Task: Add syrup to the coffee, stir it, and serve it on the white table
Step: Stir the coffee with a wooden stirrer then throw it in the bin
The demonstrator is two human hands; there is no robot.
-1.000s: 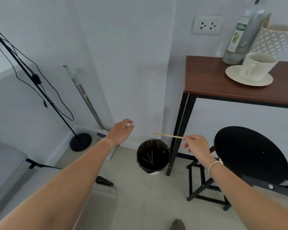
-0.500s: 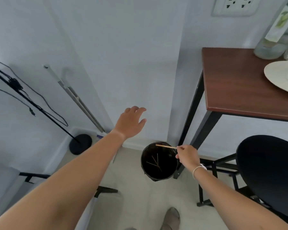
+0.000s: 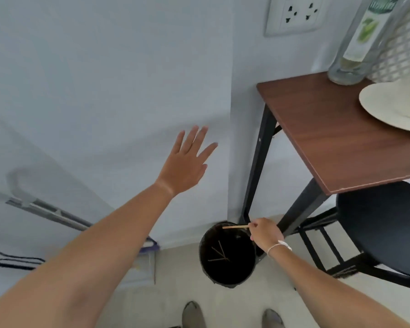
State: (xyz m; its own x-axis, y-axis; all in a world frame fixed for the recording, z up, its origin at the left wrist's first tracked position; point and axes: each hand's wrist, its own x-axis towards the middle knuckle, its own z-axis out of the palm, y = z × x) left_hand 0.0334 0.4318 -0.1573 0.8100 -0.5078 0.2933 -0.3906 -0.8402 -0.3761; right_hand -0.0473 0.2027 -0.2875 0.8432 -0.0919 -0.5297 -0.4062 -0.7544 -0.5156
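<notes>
Stick [image 3: 235, 226] pinched in right grip [image 3: 263, 233] over bin [image 3: 227, 278], ready to drop as trash. Left grip [image 3: 184, 165] spread wide, empty, for balance.

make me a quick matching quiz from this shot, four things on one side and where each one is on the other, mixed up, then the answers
Things:
1. wooden stirrer
2. saucer
3. bin
4. left hand

Places:
A. on the floor by the table leg
B. raised with fingers spread, holding nothing
C. on the brown table
D. pinched in the right hand above the bin's mouth

Pairs: 1-D, 2-C, 3-A, 4-B
</notes>
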